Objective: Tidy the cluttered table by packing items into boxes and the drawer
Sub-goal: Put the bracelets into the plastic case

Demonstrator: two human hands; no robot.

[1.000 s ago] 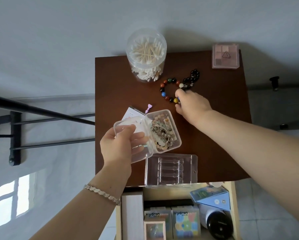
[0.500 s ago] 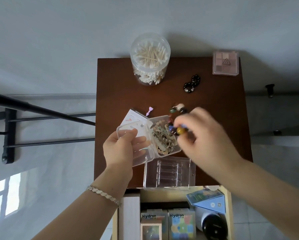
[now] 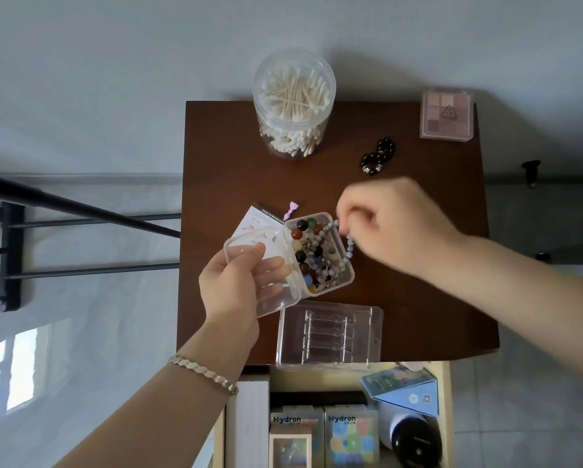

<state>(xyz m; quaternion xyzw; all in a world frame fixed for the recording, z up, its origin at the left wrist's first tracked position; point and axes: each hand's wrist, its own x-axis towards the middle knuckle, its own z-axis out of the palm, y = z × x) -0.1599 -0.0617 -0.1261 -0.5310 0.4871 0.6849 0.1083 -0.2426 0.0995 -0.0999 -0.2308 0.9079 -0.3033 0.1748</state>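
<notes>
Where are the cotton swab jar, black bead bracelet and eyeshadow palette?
cotton swab jar (image 3: 294,104): head view, centre of its clear top.
black bead bracelet (image 3: 379,155): head view, middle of the bead cluster.
eyeshadow palette (image 3: 447,113): head view, centre of the lid.

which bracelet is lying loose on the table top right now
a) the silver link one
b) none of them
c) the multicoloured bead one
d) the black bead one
D: the black bead bracelet lies by itself on the brown table, while the multicoloured beads sit inside the small clear box and the silver link bracelet is worn on a wrist.
</notes>
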